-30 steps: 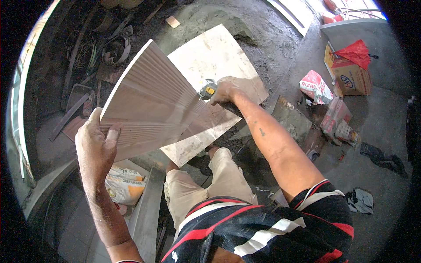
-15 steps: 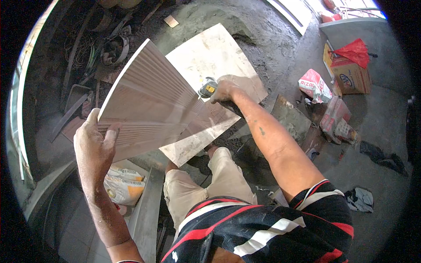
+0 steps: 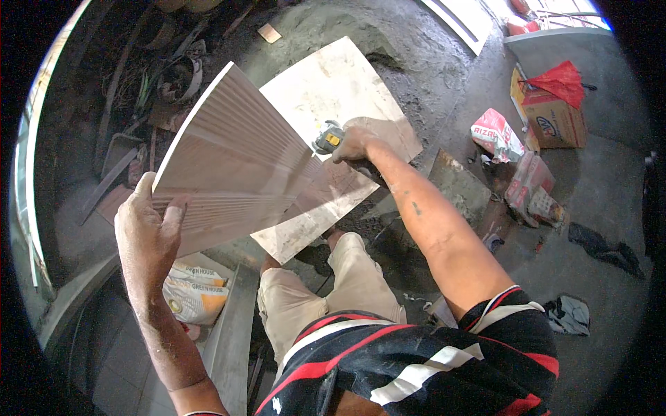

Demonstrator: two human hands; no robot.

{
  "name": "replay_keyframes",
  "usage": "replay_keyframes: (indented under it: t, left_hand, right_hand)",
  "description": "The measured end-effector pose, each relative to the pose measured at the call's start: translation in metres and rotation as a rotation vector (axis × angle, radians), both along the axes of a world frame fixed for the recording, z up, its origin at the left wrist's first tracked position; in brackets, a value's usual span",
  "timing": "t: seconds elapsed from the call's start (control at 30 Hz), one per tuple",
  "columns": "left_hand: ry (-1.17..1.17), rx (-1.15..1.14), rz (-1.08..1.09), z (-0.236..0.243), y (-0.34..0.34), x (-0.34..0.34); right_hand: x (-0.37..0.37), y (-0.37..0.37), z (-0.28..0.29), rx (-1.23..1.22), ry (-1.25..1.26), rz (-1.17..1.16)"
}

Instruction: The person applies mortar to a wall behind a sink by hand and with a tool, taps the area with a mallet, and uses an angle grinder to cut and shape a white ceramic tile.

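My left hand (image 3: 149,225) is closed on the left edge of a large tile (image 3: 229,159), thumb on its ribbed face. The tile stands tilted, its pale thin edge facing up and left. In my right hand (image 3: 355,144) is a small power tool that looks like an angle grinder (image 3: 329,137), with a grey head and a yellow patch, held against the tile's right end. Its disc is hidden. Beneath lie a pale, dusty tile (image 3: 347,80) and another flat tile piece (image 3: 316,218) near my feet.
Rough grey cement (image 3: 312,28) covers the floor beyond. At right stand a cardboard box (image 3: 555,125) with a red umbrella (image 3: 557,84) on it and torn paper bags (image 3: 496,135). White-and-orange sacks (image 3: 198,291) lie at lower left. Scrap and wire (image 3: 177,83) clutter the far left.
The held tile and my left hand have shifted very slightly left. The tool in my right hand stays against the tile's end.
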State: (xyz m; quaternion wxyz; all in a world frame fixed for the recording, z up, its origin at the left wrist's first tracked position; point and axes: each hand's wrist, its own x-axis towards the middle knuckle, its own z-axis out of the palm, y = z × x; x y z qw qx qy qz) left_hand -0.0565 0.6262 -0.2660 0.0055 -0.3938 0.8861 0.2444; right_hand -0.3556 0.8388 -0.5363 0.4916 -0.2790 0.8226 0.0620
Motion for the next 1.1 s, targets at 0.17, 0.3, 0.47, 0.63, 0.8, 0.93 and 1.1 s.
replay_keyframes:
  t: [0.17, 0.3, 0.47, 0.63, 0.8, 0.93, 1.1]
  left_hand:
    - [-0.007, -0.012, -0.005, 0.0006, -0.001, -0.0008]
    - [-0.019, -0.02, -0.005, -0.0003, -0.0016, -0.0009]
    - [-0.035, 0.015, 0.043, -0.002, -0.0019, -0.0014]
    - [-0.049, 0.018, 0.028, 0.0008, -0.0016, -0.0004]
    - [-0.044, 0.0, 0.035, -0.0011, 0.0003, -0.0003]
    - [-0.013, -0.004, 0.012, -0.0027, -0.0016, 0.0007]
    - [-0.013, 0.017, 0.014, -0.0029, -0.0016, 0.0015]
  right_hand:
    - [0.0018, 0.0001, -0.0011, -0.017, -0.002, 0.013]
    - [0.0024, 0.001, -0.0028, -0.015, -0.018, -0.004]
    - [0.0042, 0.0021, -0.0078, -0.031, -0.017, -0.002]
    - [0.0042, 0.0023, -0.0088, -0.035, -0.041, -0.053]
    - [0.0031, 0.0007, -0.0052, -0.054, -0.061, -0.054]
    - [0.0032, -0.0015, -0.0067, -0.054, -0.024, -0.007]
    - [0.0018, -0.0025, -0.0102, -0.039, -0.03, -0.004]
